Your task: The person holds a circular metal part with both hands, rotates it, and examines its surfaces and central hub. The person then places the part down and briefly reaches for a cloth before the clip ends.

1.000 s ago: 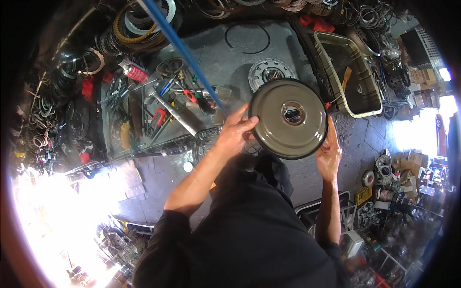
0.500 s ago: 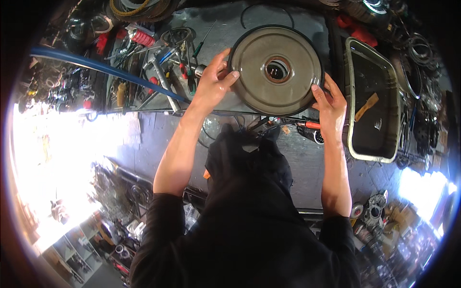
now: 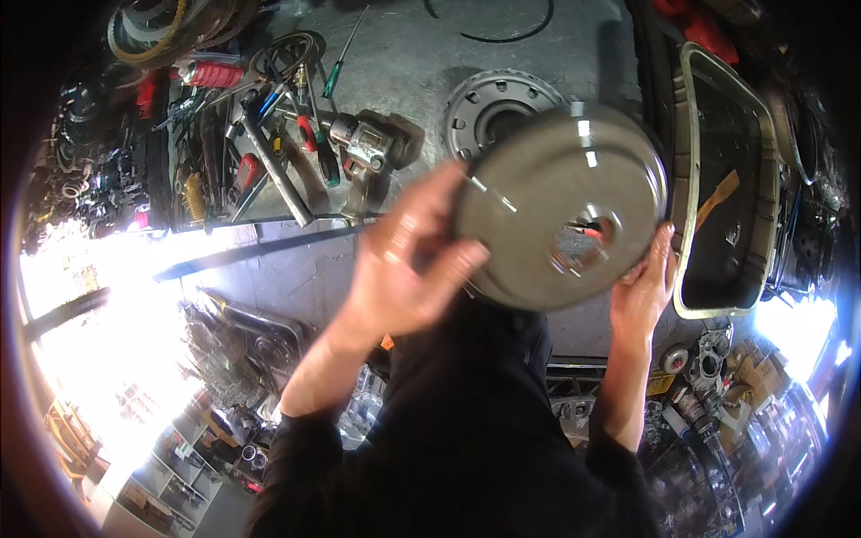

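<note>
**Heavy disc held mid-air over bench, slip risk**

I see both hands up on a big round grey metal disc [image 3: 560,206], centre-right of frame, tilted, its flat face w/ a centre hole toward the cam. Left hand [image 3: 404,260] is clamped on the disc's left rim, fingers spread over the face and edge. Right hand [image 3: 641,291] cups the lower right rim from below, fingers curled on the edge. So both are grasping the disc; nothing else carries it.

Below/behind it, upper centre, a toothed round hub [image 3: 502,108] lies on the grey bench top [image 3: 404,63]. A dark oil pan [image 3: 726,179] sits just beside the disc at right. Power tool [image 3: 372,148] and a spread of hand tools, incl. a green-handled screwdriver [image 3: 341,58], are at upper left.

Risks as I judge them:
- Disc looks heavy and possibly oily; grip is rim-only, so a slip could drop it onto the hub or bench edge and chip teeth or pinch fingers.
- Right edge is v. close to the pan rim; a swing right could knock it.
- Frame is motion-blurred at the left hand, so the exact hold there is not fully clear.
- Bright glare at lower left hides the floor area; can't tell what's underfoot.
</note>
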Motion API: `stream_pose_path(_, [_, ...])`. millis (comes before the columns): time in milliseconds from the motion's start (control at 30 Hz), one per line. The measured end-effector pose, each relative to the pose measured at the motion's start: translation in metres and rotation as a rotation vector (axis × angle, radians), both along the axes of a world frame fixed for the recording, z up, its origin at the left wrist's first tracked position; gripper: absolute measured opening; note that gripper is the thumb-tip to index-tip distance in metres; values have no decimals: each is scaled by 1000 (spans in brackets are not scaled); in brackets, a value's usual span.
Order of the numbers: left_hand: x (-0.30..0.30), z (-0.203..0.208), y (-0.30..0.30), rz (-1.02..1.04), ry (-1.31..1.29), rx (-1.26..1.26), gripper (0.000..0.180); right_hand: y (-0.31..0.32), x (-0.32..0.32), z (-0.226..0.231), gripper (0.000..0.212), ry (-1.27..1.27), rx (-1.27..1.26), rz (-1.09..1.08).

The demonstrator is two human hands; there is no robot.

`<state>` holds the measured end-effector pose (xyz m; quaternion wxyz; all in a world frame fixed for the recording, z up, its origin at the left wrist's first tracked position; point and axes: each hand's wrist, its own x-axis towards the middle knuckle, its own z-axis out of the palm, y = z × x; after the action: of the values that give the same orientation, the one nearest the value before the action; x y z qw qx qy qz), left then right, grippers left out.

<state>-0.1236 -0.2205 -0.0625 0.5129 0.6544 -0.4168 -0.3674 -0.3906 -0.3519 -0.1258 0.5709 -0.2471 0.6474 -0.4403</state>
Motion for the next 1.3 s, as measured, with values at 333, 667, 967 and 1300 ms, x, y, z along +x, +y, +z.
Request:
stream_pose_path(333, [24, -103, -71, -9, -695, 52, 65, 46, -97, -51, 53, -357, 148, 62])
stream_pose_path(667, [41, -125, -106, -163, -861, 23, 73, 54, -70, -61, 54, -317, 335, -82])
stream_pose_path(967, [36, -106, -96, -85, -746, 35, 63, 8, -24, -48, 54, -149, 259, -55])
stream_pose_path(1300, [43, -35, -49, 186, 19, 76, 59, -59, 87, -6, 46, -85, -39, 140])
